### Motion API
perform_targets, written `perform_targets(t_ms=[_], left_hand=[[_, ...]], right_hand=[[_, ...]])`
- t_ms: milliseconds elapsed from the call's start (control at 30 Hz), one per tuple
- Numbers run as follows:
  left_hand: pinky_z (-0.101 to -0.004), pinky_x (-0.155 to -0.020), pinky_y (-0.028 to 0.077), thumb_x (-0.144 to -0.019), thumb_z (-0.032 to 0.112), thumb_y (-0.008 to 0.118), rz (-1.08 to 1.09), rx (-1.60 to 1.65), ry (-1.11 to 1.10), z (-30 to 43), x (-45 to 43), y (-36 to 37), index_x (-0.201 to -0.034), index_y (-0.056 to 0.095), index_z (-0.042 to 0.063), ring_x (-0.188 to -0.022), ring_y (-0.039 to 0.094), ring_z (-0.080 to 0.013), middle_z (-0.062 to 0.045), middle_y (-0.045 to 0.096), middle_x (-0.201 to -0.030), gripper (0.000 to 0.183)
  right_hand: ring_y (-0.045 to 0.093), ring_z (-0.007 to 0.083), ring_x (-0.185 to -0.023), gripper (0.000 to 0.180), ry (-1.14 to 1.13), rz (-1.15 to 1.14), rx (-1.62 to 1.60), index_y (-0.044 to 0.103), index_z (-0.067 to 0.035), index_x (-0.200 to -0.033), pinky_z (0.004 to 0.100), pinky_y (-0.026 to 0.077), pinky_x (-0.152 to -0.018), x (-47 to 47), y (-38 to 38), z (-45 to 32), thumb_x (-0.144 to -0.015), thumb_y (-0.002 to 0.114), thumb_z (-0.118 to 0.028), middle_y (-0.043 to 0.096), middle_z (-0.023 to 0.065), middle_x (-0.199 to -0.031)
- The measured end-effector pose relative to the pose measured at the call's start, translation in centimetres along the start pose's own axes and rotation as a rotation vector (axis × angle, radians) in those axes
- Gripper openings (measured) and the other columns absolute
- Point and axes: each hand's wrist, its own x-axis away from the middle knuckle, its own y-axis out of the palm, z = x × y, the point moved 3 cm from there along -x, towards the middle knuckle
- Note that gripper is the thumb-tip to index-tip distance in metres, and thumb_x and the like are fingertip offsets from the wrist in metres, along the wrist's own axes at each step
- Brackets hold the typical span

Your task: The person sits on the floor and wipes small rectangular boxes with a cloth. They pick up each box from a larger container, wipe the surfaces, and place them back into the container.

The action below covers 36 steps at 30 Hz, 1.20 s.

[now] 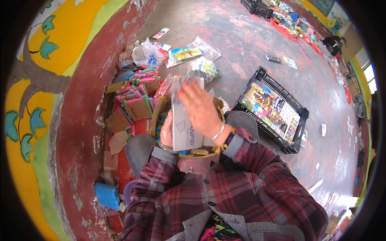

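Note:
My left hand [166, 131] grips a grey-white cardboard box [180, 137] by its left side and holds it over my lap. Printing and a small drawing show on its face. My right hand [200, 111], blurred, lies with its fingers stretched across the upper part of the box. Under those fingers is a thin greyish cloth [178, 83], pressed against the box. Below the box, between my knees, stands an open cardboard carton [156, 116] with small packages inside; the box and my hands hide much of it.
A black plastic crate [297, 107] holding printed sheets stands to the right. On the left, pink and green framed boards [140, 102] are piled against the wall, with a blue package [107, 195] nearer me. Plastic bags [149, 54] lie ahead. A person [333, 45] is far right.

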Motion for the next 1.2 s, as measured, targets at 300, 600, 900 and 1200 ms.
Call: perform_targets(t_ms=[300, 600, 900, 1200], left_hand=[[-0.0375, -0.098, 0.037, -0.095, 0.039, 0.036, 0.003, -0.059, -0.12, -1.0, 0.3, -2.4, -0.135, 0.034, 0.008, -0.116, 0.047, -0.0232, -0.01, 0.045, -0.131, 0.051], [-0.0379, -0.099, 0.036, -0.094, 0.039, 0.037, -0.003, -0.069, -0.165, -1.2, 0.1, -1.7, -0.136, 0.032, 0.007, -0.117, 0.047, -0.0243, -0.011, 0.044, -0.132, 0.053], [-0.0392, -0.097, 0.039, -0.096, 0.04, 0.031, -0.075, -0.027, -0.012, -0.1, 0.2, 0.3, -0.136, 0.033, 0.007, -0.115, 0.049, -0.0261, -0.011, 0.046, -0.13, 0.052], [-0.0379, -0.098, 0.038, -0.096, 0.038, 0.032, -0.101, -0.086, -0.031, -0.3, -0.1, -1.4, -0.137, 0.032, 0.008, -0.117, 0.047, -0.0242, -0.011, 0.043, -0.133, 0.051]], right_hand=[[0.04, 0.029, -0.125, 0.043, 0.13, 0.072, 0.132, 0.048, -0.006, -0.124, 0.0421, 0.036, -0.081, -1.0, -1.9, 1.5, -0.082, 0.048, -0.013, 0.043, 0.0125, -0.133], [0.038, 0.0274, -0.126, 0.042, 0.122, 0.027, 0.15, 0.049, -0.006, -0.123, 0.0396, 0.035, -0.085, -0.8, -1.7, 1.8, -0.081, 0.048, -0.011, 0.044, 0.0106, -0.134], [0.04, 0.0238, -0.126, 0.041, 0.252, 0.026, 0.178, 0.049, -0.009, -0.124, 0.0377, 0.037, -0.087, -0.3, -2.0, 2.4, -0.083, 0.047, -0.011, 0.046, 0.0081, -0.132], [0.038, 0.0234, -0.127, 0.039, 0.18, 0.101, 0.171, 0.051, -0.005, -0.121, 0.0345, 0.038, -0.084, 0.1, -2.1, 2.5, -0.083, 0.043, -0.012, 0.046, 0.0091, -0.132]])
